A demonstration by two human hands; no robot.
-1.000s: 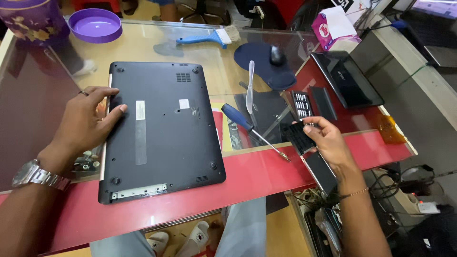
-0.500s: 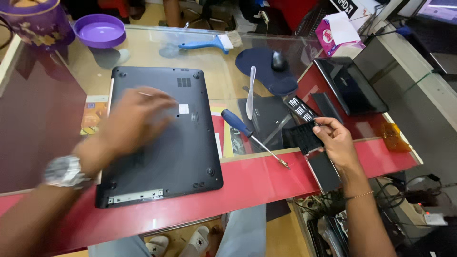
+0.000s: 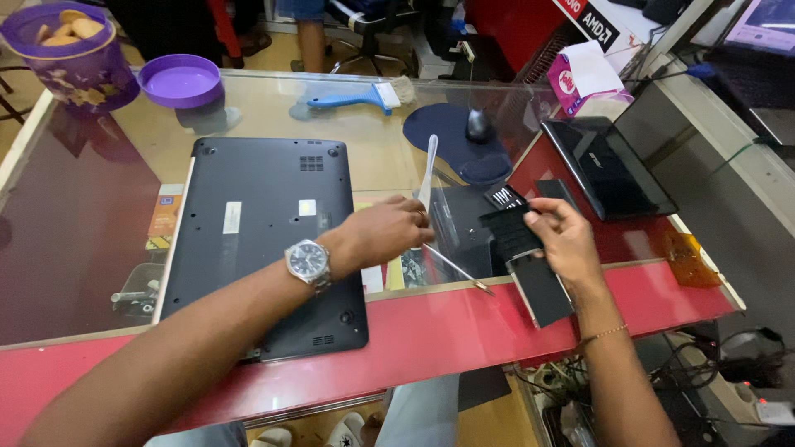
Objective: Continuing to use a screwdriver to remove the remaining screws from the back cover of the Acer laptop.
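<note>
Left hand [image 3: 396, 233] has come off the laptop base and crossed right; it now sits over the screwdriver [image 3: 451, 266], fingers curled on its handle end. Handle itself hidden under the hand, only the shaft and tip show, so looks like a grip but can't fully confirm.

Right hand [image 3: 561, 240] hasn't moved: closed on a small black ribbed part [image 3: 509, 228], held just above the bench [image 3: 464, 331].

Head view: upturned black laptop [image 3: 257, 232] lies at left on the bench, bottom cover on. Black slab-shaped part [image 3: 542, 290] at the near edge under the right wrist. White pry tool [image 3: 428, 170] lies just far of the left hand. Second laptop [image 3: 609, 170] at right, purple bowl [image 3: 180, 81] and blue brush [image 3: 356, 98] far.

Step, as I read it: picking up the driver. Next calls for lifting it and lining the tip on a base screw.
</note>
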